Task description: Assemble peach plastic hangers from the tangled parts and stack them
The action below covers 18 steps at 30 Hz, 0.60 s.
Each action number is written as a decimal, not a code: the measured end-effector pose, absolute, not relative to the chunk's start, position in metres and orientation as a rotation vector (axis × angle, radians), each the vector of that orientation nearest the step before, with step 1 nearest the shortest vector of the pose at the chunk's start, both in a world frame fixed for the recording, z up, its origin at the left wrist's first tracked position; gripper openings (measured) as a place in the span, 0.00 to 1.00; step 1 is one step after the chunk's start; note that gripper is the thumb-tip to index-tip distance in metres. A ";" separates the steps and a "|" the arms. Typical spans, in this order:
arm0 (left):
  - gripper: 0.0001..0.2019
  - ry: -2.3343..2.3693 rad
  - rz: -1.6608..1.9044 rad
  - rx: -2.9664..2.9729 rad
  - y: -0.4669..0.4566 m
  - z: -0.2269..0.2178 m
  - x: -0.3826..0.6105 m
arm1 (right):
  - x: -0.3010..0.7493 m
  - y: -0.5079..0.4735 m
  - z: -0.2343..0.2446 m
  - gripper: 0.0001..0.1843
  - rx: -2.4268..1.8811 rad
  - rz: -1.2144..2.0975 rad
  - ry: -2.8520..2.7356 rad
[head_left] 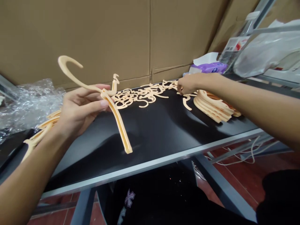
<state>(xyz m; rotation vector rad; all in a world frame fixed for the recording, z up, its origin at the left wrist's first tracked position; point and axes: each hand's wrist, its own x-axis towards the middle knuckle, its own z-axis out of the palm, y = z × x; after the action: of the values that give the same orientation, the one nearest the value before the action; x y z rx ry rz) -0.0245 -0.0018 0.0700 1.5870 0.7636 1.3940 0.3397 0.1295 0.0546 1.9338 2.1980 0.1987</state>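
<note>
Head view: left fingers [93, 104] grip a plastic hanger [116, 120]; right fingers [181, 89] touch tangled hangers [142, 97], hold unclear.

Bright, even light, no dark corners. Soft shadows on the black tabletop [164, 134] under the left hand [81, 109], the plastic hanger [118, 122] and the right hand [188, 85]; dull sheen between the hands. Wide-angle stretch at edges, left forearm [30, 168] bloated toward the corner. Focus fine, no obvious motion blur.
</note>
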 end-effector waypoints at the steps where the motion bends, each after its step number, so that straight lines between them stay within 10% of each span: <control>1: 0.16 0.756 1.421 1.617 -0.003 0.069 -0.023 | 0.340 0.129 0.053 0.12 1.945 0.216 2.213; 18: 0.10 1.406 1.604 2.252 -0.026 0.075 -0.010 | 0.340 0.113 0.063 0.18 1.722 0.737 2.403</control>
<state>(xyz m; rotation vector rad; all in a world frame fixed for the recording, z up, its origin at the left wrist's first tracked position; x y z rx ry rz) -0.0102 -0.0264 0.0751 2.2522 1.4056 1.6043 0.3401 0.1129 0.0627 1.7224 2.4031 0.7372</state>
